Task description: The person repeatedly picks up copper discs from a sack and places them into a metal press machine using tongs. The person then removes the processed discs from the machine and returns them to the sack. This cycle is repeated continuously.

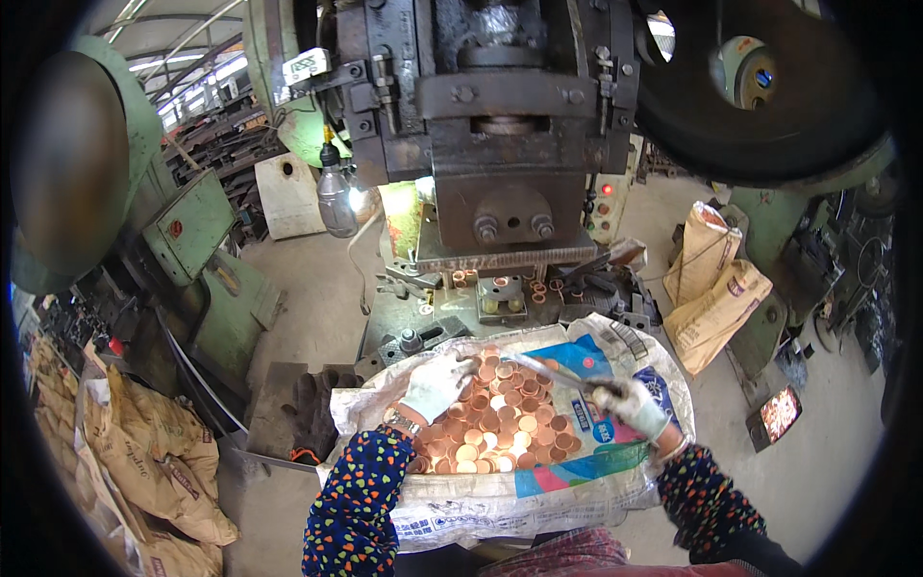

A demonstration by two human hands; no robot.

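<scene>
Resting on the copper discs (495,418) heaped mid-sack (538,495), the left hand (435,383) lies partly open; the right hand (630,404), closed round tongs (558,373), points them leftward across the pile's far edge.

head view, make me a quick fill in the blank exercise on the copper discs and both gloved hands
1. The pile of round copper-coloured metal discs lies on a white and blue woven ____.
2. The right hand in a white glove grips long metal ____.
3. The left hand in a white glove rests on the ____ edge of the disc pile.
4. Both forearms wear dark sleeves with small coloured ____.

Missing words: sack; tongs; left; hearts
</scene>
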